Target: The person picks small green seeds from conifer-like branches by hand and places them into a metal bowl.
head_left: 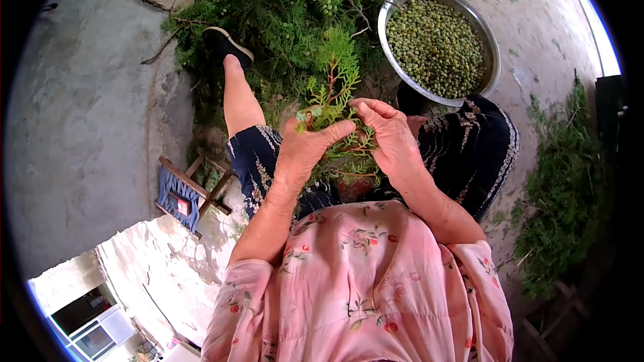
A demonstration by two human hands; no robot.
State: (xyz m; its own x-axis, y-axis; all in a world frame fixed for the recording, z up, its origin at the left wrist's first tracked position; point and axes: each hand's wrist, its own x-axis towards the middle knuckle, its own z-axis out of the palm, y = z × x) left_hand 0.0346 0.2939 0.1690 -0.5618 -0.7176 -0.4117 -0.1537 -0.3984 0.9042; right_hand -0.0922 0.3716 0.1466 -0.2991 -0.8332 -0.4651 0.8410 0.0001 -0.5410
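Observation:
A green evergreen sprig point(335, 80) with flat scaly leaves and a reddish stem is held over my lap, between both hands. My left hand point(305, 144) is closed round its lower stem, and a few pale green cones point(310, 115) show at its fingers. The fingers of my right hand point(389, 131) are pinched together at the sprig's right side; whether a small cone is between the fingertips I cannot make out. More leafy twigs hang below the hands. A wide metal basin point(493, 47) beyond my right knee holds many small green cones.
A large heap of cut evergreen branches point(275, 20) lies ahead, against my left shoe point(229, 47). A second pile point(563, 194) lies at the right. To the left stands a small folding stool point(181, 194) with a blue seat, near a raised concrete slab point(87, 121).

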